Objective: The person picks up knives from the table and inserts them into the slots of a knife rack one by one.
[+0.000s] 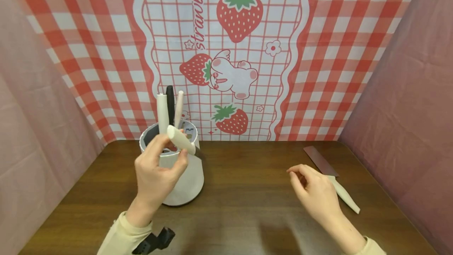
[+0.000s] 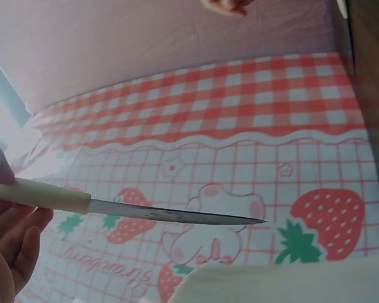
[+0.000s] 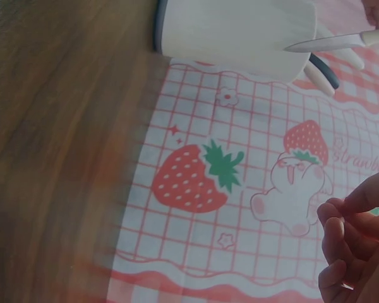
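Note:
My left hand (image 1: 157, 172) pinches the cream handle of a knife (image 2: 50, 196) between thumb and fingers. Its narrow pointed blade shows bare in the left wrist view, and in the head view the handle overlaps the rim of a white knife holder (image 1: 185, 184). Out of that holder stick a white handle (image 1: 162, 113), a black handle (image 1: 170, 103) and a pale pink handle (image 1: 179, 107). Over the right part of the table, my right hand (image 1: 316, 194) hangs with loosely bent fingers and nothing in them. Beside it lies a cleaver (image 1: 343, 196) with a cream handle, its broad blade pointing to the back.
The brown wooden table (image 1: 244, 184) ends at a red-and-white checked cloth (image 1: 339, 50) with strawberry prints, hung upright behind it. Pink curtains (image 1: 400, 101) close off both sides. A black strap device (image 1: 153, 241) sits at my left wrist.

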